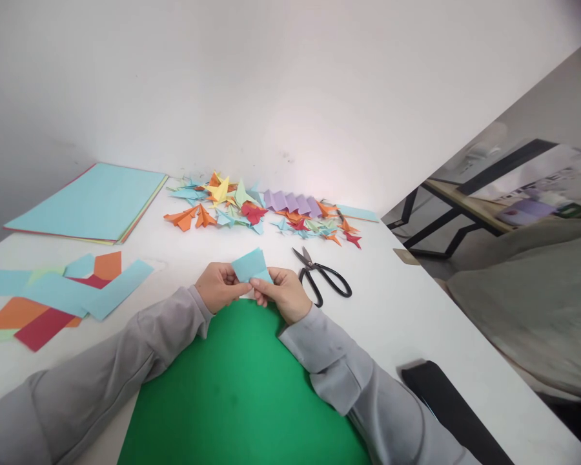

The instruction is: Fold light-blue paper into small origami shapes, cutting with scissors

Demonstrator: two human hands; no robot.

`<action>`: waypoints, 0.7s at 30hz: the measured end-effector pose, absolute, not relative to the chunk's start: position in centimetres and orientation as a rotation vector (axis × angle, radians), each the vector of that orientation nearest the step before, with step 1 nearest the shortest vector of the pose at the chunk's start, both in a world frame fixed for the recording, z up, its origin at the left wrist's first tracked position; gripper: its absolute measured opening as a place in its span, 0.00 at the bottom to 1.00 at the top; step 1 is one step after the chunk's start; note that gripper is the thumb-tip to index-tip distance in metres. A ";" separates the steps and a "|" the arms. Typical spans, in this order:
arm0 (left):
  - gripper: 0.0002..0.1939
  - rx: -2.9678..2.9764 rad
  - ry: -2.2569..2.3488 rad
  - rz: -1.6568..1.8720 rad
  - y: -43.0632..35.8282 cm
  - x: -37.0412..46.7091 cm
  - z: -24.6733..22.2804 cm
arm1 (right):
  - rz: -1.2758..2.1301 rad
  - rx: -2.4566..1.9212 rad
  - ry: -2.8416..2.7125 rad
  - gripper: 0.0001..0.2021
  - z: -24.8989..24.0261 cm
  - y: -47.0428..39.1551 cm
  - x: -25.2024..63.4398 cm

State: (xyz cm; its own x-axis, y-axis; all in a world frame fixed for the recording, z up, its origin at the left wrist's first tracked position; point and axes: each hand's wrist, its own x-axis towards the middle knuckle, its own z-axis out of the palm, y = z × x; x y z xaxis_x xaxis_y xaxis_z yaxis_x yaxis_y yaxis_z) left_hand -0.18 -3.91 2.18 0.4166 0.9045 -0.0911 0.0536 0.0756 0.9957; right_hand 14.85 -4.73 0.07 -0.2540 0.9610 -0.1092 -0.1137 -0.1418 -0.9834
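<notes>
Between my two hands is a small light-blue piece of paper (250, 263), held up above the far edge of a green sheet (237, 381). A fold or crease seems to run near its lower right side. My left hand (219, 286) pinches the paper's left edge, thumb in front. From the right, my right hand (286, 292) grips its lower right part with the thumb pressed on the front. Some fingers of both hands are hidden behind the paper. Black-handled scissors (314, 274) lie just right of my right hand, blades partly apart.
Folded paper shapes (223, 200) in many colours are heaped along the wall, with a pleated purple paper (293, 203) among them. Cut paper strips (68, 290) lie at left, below a stack of coloured sheets (91, 200). A black object (450, 400) rests at right, near the table's edge.
</notes>
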 end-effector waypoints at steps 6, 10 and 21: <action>0.10 1.369 0.984 0.749 -3.8 -0.4 2.0 | 1.557 -1.075 -1.304 0.16 0.2 -4.6 14.9; 0.11 1.347 0.981 0.767 -3.7 -0.3 2.2 | 1.561 -1.097 -1.336 0.17 0.2 -4.6 14.8; 0.18 1.326 0.927 0.757 -3.6 -0.4 2.8 | 1.364 -1.175 -1.246 0.17 0.2 -5.0 14.4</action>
State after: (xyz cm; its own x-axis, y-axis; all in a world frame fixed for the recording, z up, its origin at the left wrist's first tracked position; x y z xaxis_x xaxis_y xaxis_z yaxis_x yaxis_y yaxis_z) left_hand -0.40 -3.58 2.82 0.4552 0.8816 -0.1249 0.0538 0.1127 0.9922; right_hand 14.41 -5.01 0.21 -0.1246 0.9901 -0.0645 -0.0250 -0.0681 -0.9974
